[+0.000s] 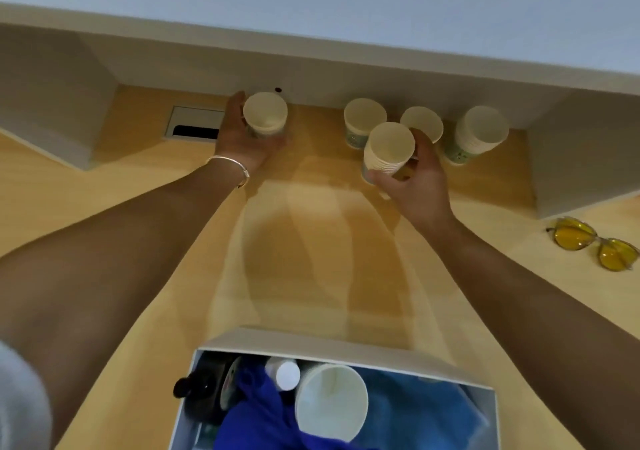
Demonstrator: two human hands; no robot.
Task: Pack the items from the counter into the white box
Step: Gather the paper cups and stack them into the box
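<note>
Bare bench (311, 241) lying open between cup stacks (481, 134) and white box (346, 349); overhanging shelf (311, 54) capping headroom; yellow glasses (595, 247) sitting far right.

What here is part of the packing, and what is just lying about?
Part of the job:
white box
cup stack in left hand
cup stack in right hand
three cup stacks standing on the counter

Just lying about:
yellow glasses, probably
cable hatch in the counter
</note>
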